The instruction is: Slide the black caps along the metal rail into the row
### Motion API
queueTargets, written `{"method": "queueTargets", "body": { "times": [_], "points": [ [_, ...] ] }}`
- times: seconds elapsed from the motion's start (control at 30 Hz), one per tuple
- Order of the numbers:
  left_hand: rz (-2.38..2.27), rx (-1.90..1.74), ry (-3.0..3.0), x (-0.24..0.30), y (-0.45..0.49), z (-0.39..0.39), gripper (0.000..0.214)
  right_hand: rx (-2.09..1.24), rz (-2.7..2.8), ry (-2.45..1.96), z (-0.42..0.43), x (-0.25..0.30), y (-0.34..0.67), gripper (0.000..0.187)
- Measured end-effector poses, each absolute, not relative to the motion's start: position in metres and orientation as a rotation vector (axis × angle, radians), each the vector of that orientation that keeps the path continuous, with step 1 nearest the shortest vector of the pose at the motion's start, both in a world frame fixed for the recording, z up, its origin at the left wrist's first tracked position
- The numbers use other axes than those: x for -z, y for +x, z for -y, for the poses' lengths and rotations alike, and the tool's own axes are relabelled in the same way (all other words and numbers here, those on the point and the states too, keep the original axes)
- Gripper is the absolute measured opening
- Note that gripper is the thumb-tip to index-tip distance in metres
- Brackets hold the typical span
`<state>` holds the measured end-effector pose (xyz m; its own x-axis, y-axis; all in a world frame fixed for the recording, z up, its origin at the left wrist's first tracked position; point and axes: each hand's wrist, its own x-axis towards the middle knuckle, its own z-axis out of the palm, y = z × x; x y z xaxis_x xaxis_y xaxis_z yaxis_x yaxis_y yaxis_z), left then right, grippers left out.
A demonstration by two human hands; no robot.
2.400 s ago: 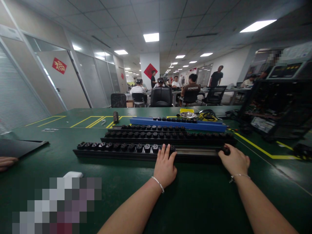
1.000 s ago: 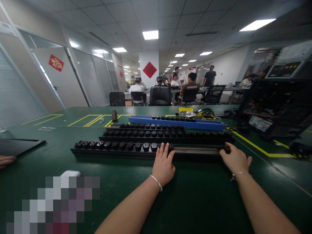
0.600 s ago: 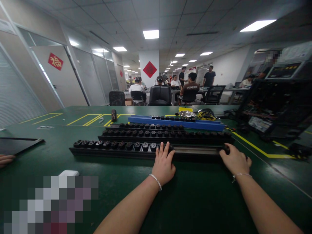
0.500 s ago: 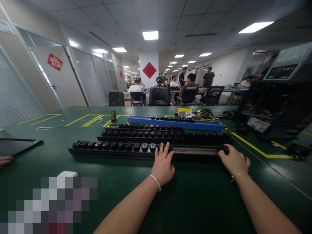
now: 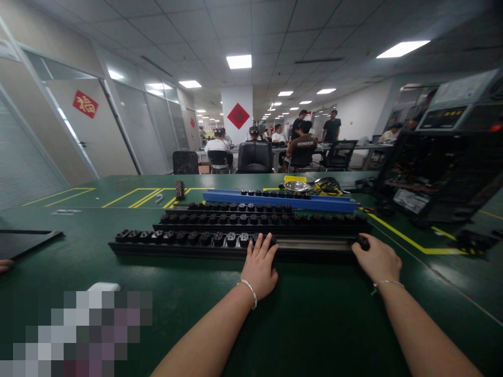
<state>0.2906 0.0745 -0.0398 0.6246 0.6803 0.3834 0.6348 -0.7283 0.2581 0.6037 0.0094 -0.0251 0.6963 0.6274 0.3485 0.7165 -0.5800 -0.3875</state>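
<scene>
A long black rail [image 5: 314, 247] lies across the green table [image 5: 314, 324], its left half filled with several black socket modules [image 5: 188, 236]. My left hand [image 5: 259, 267] rests at the rail's middle, fingers stretched forward and touching the last module in the row. My right hand [image 5: 378, 260] sits at the rail's right end, fingers curled around a small black module [image 5: 364, 242] there. Each wrist wears a thin bracelet.
Two more black rails [image 5: 259, 221] and a blue rail [image 5: 279, 200] lie behind. A metal bowl [image 5: 297, 185], cables and a dark machine [image 5: 436, 173] stand at the right. A black tray [image 5: 23, 242] and another person's fingers [image 5: 4, 265] are at the left. Seated people work in the background.
Both hands have stayed where they were on the rail. The view has shifted a little to the right, and people in the background have moved about.
</scene>
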Motion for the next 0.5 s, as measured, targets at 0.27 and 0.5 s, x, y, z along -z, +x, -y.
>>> {"method": "queueTargets", "body": {
  "times": [0.27, 0.5],
  "points": [
    [-1.132, -0.743, 2.753, 0.041, 0.291, -0.074, 0.066, 0.242, 1.020, -2.385, -0.010, 0.028, 0.610, 0.051],
    [-1.136, -0.738, 2.745, 0.040, 0.292, -0.074, 0.065, 0.299, 1.047, -2.350, -0.011, 0.037, 0.621, 0.055]
  ]
}}
